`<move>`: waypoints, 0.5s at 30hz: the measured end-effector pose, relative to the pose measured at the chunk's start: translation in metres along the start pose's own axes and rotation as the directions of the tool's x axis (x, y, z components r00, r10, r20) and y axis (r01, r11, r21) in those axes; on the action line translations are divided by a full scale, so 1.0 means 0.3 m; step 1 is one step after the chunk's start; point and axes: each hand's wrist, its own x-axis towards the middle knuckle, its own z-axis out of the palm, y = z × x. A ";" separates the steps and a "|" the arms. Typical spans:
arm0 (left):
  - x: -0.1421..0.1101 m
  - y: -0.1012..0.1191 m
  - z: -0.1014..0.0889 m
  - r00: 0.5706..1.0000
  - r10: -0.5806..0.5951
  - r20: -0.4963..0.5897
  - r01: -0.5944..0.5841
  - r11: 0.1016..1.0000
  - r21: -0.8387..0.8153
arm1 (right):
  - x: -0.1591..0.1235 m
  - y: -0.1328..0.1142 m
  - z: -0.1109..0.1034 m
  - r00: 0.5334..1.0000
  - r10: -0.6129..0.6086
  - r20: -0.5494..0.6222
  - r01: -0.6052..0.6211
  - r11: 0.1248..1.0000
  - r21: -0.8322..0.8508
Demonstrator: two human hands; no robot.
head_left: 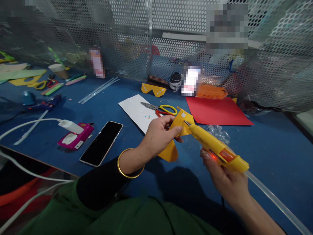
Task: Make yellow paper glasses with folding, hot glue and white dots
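Observation:
My left hand pinches a yellow paper cutout above the blue table, thumb on its upper face. A small whitish square sits near the cutout's far corner. In my right hand is a yellow hot glue gun, its handle mostly hidden by my fingers. The gun's metal nozzle touches or hovers just over the paper; I cannot tell which. A long clear glue stick sticks out of its back end, and a red light glows near the grip. Scissors with yellow and red handles lie just beyond my left hand.
White paper lies under the scissors, red paper to the right. A yellow mask-shaped cutout rests farther back. Left are a black-screened phone, a magenta power strip and another glue gun. Perforated metal mesh closes the back.

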 end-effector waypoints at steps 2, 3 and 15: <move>0.000 0.001 0.001 1.000 -0.003 -0.003 0.003 1.000 0.002 | 0.000 -0.002 0.000 1.000 -0.001 0.001 0.001 1.000 0.005; 0.000 0.001 0.001 1.000 -0.005 -0.004 0.005 1.000 0.005 | 0.001 -0.003 0.001 1.000 -0.004 0.000 0.004 1.000 0.008; 0.001 0.001 0.003 1.000 -0.004 -0.003 0.004 1.000 0.013 | 0.002 -0.017 0.002 0.999 0.038 0.008 -0.037 0.999 -0.014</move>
